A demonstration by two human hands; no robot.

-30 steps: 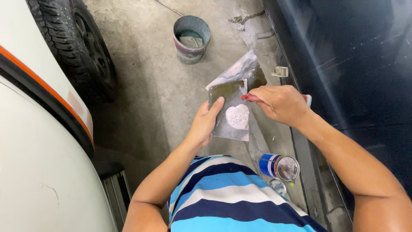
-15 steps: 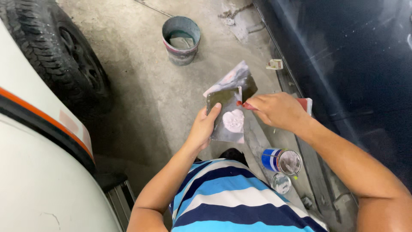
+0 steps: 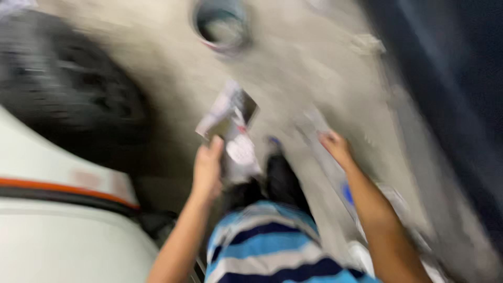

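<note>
The left hand (image 3: pixel 208 166) holds a see-through plastic bag (image 3: pixel 230 131) by its bottom, the bag sticking up above it over the grey floor (image 3: pixel 293 78), while the blurry right hand (image 3: pixel 335 147), off to the side, looks curled shut near a round bucket (image 3: pixel 220 23) and a black tyre (image 3: pixel 68 105).

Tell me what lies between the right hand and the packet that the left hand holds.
In the blurred head view, between the right hand and the packet in the left hand show bare concrete floor and, lower down, a dark shoe.
</note>
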